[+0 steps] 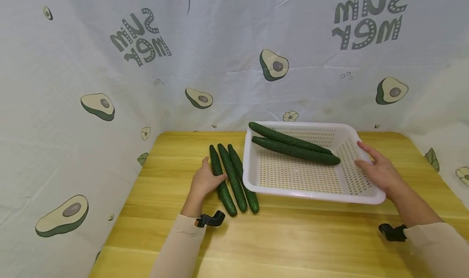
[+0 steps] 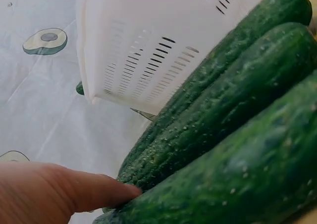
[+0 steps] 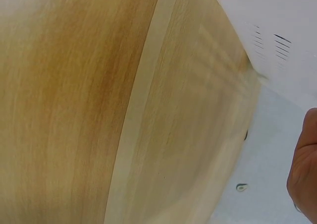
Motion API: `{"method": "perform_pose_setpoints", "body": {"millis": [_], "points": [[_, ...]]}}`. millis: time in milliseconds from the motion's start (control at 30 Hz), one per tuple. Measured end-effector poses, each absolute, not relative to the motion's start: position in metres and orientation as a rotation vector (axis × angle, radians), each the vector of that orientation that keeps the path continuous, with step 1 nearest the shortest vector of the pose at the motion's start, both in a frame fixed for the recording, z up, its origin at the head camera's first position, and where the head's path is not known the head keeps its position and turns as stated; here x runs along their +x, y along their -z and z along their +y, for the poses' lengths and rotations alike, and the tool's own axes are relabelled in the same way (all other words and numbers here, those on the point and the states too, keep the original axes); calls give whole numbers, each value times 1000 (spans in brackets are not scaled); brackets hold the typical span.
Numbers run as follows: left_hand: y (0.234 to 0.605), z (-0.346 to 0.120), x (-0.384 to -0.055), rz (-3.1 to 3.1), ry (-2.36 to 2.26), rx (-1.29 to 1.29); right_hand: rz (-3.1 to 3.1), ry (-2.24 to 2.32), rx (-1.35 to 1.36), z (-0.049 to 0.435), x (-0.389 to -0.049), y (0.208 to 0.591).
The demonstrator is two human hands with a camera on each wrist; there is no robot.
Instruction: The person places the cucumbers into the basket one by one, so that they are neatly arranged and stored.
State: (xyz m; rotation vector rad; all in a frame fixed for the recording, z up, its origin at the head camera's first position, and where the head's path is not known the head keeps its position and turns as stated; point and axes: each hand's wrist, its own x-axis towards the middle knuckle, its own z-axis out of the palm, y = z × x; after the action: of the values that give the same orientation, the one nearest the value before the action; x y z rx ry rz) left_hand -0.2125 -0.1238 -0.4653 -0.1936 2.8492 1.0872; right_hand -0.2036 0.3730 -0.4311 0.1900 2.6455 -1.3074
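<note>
Three green cucumbers lie side by side on the table, left of the white plastic basket (image 1: pixel 311 195). My left hand (image 1: pixel 205 180) grips the leftmost cucumber (image 1: pixel 227 200), thumb across it. Its digit reaches between that cucumber and the middle cucumber (image 2: pixel 218 95) in the left wrist view. Partly behind the basket's left corner lies the third cucumber (image 1: pixel 253 200). Two more, an upper cucumber (image 1: pixel 289 139) and a lower cucumber (image 1: pixel 296 150), rest slantwise inside the basket. My right hand (image 1: pixel 382 174) holds the basket by its right side; some fingers are hidden behind the wall.
The wooden table (image 1: pixel 293 241) extends in front of the basket and to both sides. Behind it and at the left hangs a pale cloth (image 1: pixel 220 38) printed with avocados and lettering. A small black device (image 1: pixel 212 219) sits on each wrist.
</note>
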Motion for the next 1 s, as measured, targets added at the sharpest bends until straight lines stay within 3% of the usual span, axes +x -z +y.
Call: {"method": "perform_pose_setpoints", "body": {"millis": [400, 767, 1000], "points": [[473, -132, -217, 2936, -1183, -350, 2637, 1303, 210, 375, -206, 434], [491, -150, -226, 3069, -1367, -331, 2633, 1311, 207, 373, -206, 434], [482, -155, -220, 3020, -1085, -274, 2637, 1300, 213, 374, -207, 433]]}}
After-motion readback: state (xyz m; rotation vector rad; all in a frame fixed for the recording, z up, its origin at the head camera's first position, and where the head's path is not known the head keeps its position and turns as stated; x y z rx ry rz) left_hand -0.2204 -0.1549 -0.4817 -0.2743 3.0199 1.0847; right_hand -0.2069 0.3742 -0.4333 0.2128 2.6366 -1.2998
